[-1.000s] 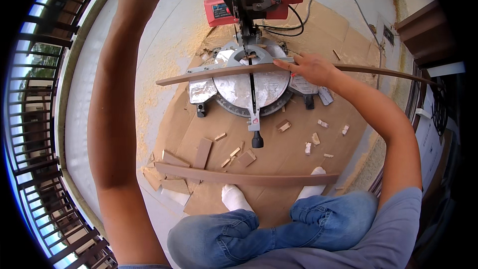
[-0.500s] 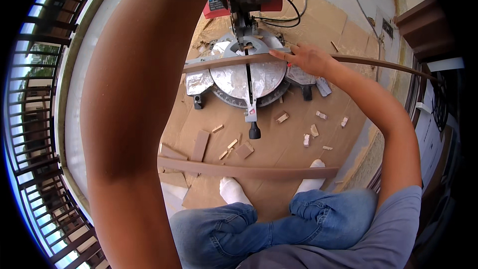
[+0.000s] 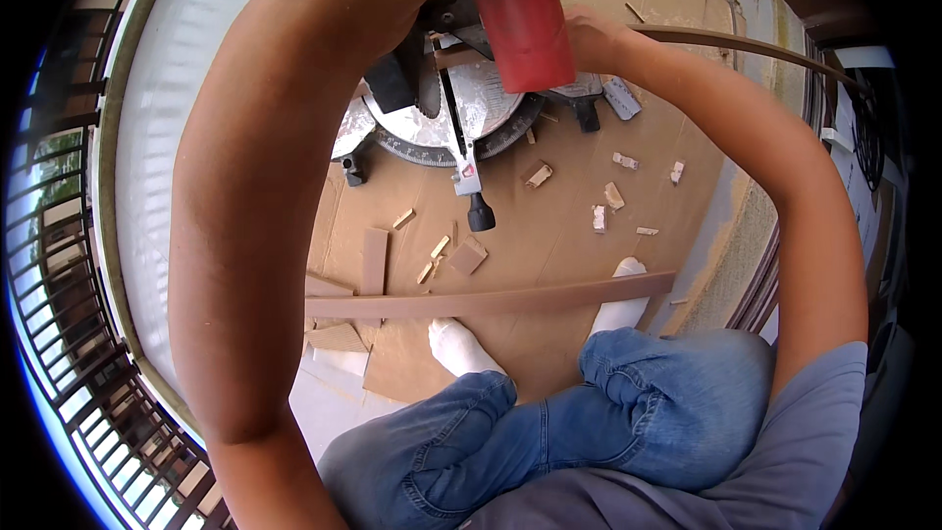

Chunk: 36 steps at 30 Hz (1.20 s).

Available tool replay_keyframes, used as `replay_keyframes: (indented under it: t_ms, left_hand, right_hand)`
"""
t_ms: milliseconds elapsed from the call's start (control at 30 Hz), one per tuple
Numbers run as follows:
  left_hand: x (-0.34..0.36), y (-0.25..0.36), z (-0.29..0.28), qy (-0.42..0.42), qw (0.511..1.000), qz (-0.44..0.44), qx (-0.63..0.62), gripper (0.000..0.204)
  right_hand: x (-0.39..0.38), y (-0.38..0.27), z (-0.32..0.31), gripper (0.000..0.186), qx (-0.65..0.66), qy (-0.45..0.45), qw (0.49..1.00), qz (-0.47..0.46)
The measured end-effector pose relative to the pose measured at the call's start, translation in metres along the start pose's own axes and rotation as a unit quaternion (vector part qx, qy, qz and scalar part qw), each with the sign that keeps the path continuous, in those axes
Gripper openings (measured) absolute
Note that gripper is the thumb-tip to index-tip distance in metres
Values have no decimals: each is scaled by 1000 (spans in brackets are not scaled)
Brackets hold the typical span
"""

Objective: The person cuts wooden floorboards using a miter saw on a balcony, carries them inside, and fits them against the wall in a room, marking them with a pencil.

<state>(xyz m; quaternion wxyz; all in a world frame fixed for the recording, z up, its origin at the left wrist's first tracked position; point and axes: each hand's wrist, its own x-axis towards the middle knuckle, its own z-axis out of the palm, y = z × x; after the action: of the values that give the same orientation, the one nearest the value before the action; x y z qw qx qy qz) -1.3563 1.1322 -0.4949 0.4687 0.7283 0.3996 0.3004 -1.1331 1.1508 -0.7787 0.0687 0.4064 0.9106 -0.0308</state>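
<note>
A miter saw with a red housing (image 3: 520,25) stands on the cardboard, its head brought low over the round silver table (image 3: 481,103). Part of the toothed blade (image 3: 429,93) shows beside the table's slot. My left arm reaches up to the saw head; the hand lies beyond the upper edge. Right of the red housing, my right hand (image 3: 594,42) holds a long brown wooden strip (image 3: 726,37) at the saw. Its fingers are mostly hidden behind the housing. The strip runs out to the right, past my forearm.
Another brown strip (image 3: 491,302) lies across the cardboard (image 3: 549,236) by my socked feet. Offcuts are scattered there, among them a brown block (image 3: 468,255) and a short board (image 3: 375,262). A dark railing (image 3: 69,265) lines the left; a ledge (image 3: 741,255) runs along the right.
The saw head has come down, so its red housing now covers part of the table and my right hand's fingers. My left arm has lowered with it. The whole view has shifted slightly.
</note>
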Motion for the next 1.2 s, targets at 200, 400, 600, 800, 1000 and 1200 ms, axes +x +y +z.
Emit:
replay_keyframes:
  t_ms: [200,400,600,800,1000,1200]
  left_hand:
    - [-20,-7,13,7,999,48,-2,36]
    - [-21,31,9,6,990,-84,110,33]
    - [-23,18,-4,-51,996,-69,3,33]
    - [-13,4,3,-36,997,-41,-46,28]
    - [-21,7,0,-95,991,-55,-75,27]
    - [-22,4,12,-49,994,-41,-86,26]
  right_hand:
    - [-3,2,2,59,-15,19,1000,-3]
    - [-2,6,10,60,-37,55,998,-6]
    - [-2,0,7,61,-80,33,996,11]
    - [1,-11,-6,61,-92,28,995,12]
    - [3,-16,-7,61,-90,37,995,5]
    - [4,-20,-9,61,-91,42,995,0]
